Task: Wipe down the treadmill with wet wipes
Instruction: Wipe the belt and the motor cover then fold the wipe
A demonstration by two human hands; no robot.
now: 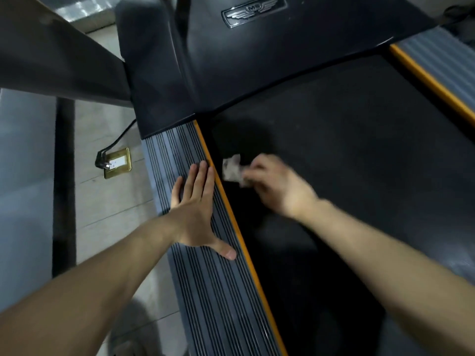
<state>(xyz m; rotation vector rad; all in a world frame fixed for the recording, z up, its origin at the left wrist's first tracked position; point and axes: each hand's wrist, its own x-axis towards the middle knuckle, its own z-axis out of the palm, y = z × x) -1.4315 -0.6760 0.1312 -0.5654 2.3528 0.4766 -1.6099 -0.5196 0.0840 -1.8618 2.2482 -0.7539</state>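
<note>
Grey ribbed side rail of the black treadmill runs up from the near edge on the left. My left hand lies flat on it, released, fingers straight and close together, thumb spread toward the thin orange trim strip on the rail's right edge. It grasps nothing.

Just right of that strip, slightly farther, my right hand sits over the dark running belt. It is blurred, but its fingers are curled round a crumpled, greyish-white wet wipe. The wipe sticks out to the left of the fingers, near the left hand's fingertips, with the orange strip between them. I cannot tell whether the wipe touches the belt.

Left of the rail, on the pale tiled floor, a brass socket plate holds a black plug. Farthest off, the glossy black motor hood carries a silver winged emblem.
</note>
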